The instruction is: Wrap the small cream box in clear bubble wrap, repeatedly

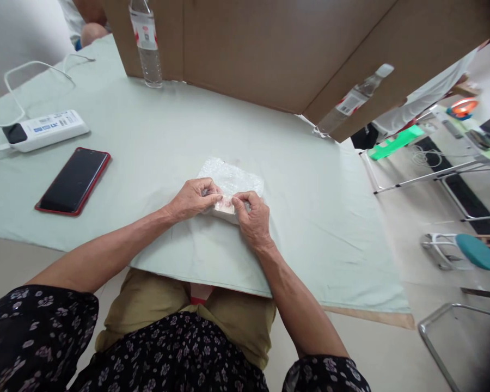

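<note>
A sheet of clear bubble wrap [237,175] lies near the front edge of the cloth-covered table. On its near part is a small pale block-like item [225,204] with faint reddish marks; its kind is unclear. My left hand [195,197] is closed in a pinch at the item's left end, thumb and fingertips on the wrap there. At the right end my right hand [253,216] pinches the wrap in the same way, with curled fingers. The two thumbs are a short gap apart, the item showing between them. Both palms hide the sides of the wrap.
A red-cased phone [72,182] and a white power strip [49,129] with cables lie at left. Tall cardboard panels [245,49] stand behind, with a water bottle [146,46] upright at left and another bottle [347,106] at right. A teal stool [476,251] is beyond the table.
</note>
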`<state>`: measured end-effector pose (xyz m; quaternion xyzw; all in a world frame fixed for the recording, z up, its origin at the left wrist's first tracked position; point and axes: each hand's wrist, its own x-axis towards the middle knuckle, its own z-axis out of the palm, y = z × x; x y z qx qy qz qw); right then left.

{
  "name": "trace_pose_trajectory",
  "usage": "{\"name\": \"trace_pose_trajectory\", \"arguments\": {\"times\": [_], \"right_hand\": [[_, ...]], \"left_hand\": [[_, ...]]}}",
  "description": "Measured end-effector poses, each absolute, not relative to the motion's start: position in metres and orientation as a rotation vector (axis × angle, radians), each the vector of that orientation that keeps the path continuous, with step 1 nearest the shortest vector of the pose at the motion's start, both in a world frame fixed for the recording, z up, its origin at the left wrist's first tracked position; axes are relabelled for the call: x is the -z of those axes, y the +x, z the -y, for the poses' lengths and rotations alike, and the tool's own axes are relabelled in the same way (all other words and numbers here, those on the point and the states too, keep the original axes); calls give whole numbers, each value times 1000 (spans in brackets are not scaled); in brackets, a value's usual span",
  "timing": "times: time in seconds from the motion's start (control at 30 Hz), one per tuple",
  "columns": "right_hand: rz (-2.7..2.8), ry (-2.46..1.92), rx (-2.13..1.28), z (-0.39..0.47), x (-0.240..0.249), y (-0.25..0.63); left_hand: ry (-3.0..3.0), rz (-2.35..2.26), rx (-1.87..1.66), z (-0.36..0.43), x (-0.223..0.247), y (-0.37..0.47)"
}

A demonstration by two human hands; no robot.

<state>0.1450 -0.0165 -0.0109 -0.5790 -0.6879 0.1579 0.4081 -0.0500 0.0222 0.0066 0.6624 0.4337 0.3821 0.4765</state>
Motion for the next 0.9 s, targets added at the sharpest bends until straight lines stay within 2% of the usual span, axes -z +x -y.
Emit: {"name": "trace_pose_trajectory", "arguments": {"times": [0.17,0.33,0.5,0.77,0.9], "right_hand": [[1799,-1458,-431,16,5,151],[1855,-1400,14,29,-11,151],[2181,-1303,7,38,-13,139],[2311,-1325,178,35,-8,137],[2360,-1345,296,36,-8,134]], "left_hand": [[1616,-1047,-904,-22,-7,-50],[1625,-1055,-891,-22,-6,-50],[1634,-1056,-892,-25,-5,-49],[1791,-1138,-546,-31,-31,-82],[1862,-1273,-517,-33,-32,-91]]}}
